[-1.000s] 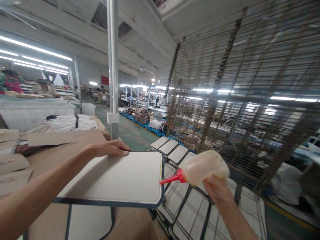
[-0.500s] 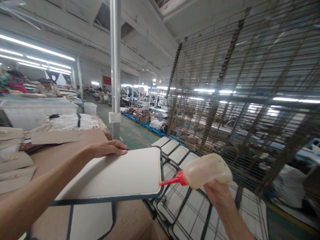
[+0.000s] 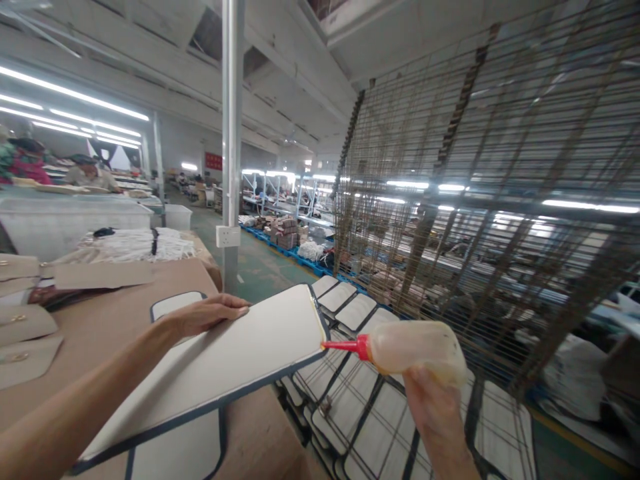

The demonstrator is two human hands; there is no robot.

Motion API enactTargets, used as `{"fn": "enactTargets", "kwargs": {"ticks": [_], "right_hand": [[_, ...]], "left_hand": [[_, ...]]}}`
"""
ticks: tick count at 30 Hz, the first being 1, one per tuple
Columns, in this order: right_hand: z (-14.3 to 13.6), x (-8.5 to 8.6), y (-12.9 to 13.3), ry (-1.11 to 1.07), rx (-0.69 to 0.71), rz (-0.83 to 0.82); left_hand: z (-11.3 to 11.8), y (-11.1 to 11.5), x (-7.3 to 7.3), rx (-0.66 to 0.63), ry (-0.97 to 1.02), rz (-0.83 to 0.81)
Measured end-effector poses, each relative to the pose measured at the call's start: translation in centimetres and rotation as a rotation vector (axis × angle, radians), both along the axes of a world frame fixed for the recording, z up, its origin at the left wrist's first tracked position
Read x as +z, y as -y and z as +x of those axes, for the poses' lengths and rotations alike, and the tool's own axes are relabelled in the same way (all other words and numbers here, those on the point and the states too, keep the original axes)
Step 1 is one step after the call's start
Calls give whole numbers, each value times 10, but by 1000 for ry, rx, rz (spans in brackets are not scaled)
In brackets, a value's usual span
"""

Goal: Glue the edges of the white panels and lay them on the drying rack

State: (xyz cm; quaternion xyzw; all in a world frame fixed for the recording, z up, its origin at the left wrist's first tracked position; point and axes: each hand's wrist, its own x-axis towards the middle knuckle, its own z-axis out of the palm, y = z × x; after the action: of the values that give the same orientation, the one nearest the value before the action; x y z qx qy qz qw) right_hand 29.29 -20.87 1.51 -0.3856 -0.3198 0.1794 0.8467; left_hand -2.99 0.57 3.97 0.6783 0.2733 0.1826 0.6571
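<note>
My left hand (image 3: 213, 312) grips the far edge of a cream panel with a dark blue border (image 3: 235, 360), thumb on top. The panel is tilted above the table. My right hand (image 3: 433, 393) is closed around a translucent squeeze bottle of yellowish glue (image 3: 417, 347), held on its side. Its red nozzle (image 3: 345, 345) points left, with the tip at the panel's right edge near the corner. A thin yellowish line shows along that edge. Under the held panel lies another bordered panel (image 3: 175, 447), partly hidden.
Many similar panels lie on a wire rack (image 3: 380, 400) at the right, its raised wire shelves (image 3: 475, 133) leaning above. A brown board-topped table (image 3: 120, 320) carries beige flap pieces (image 3: 25, 320) and a white bundle (image 3: 135, 243). A metal post (image 3: 233, 133) stands ahead; people work at the far left.
The panel has turned, its right end swinging up and its near left end dropping. The nozzle tip has shifted slightly up along with the panel's corner, and the bottle lies more level.
</note>
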Motion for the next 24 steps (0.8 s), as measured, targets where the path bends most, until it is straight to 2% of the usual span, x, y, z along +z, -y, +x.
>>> {"fn": "enactTargets", "kwargs": {"ticks": [2, 13, 17, 24], "right_hand": [[-1, -3, -2, -17, -25, 30], [-7, -8, -13, 21, -135, 123], [-7, -11, -16, 68, -165, 116], [-8, -16, -23, 45, -160, 94]], "left_hand": [[2, 1, -6, -18, 22, -43], [18, 9, -37, 157, 87, -81], [24, 9, -47, 183, 119, -108], [32, 9, -54, 199, 179, -179]]}}
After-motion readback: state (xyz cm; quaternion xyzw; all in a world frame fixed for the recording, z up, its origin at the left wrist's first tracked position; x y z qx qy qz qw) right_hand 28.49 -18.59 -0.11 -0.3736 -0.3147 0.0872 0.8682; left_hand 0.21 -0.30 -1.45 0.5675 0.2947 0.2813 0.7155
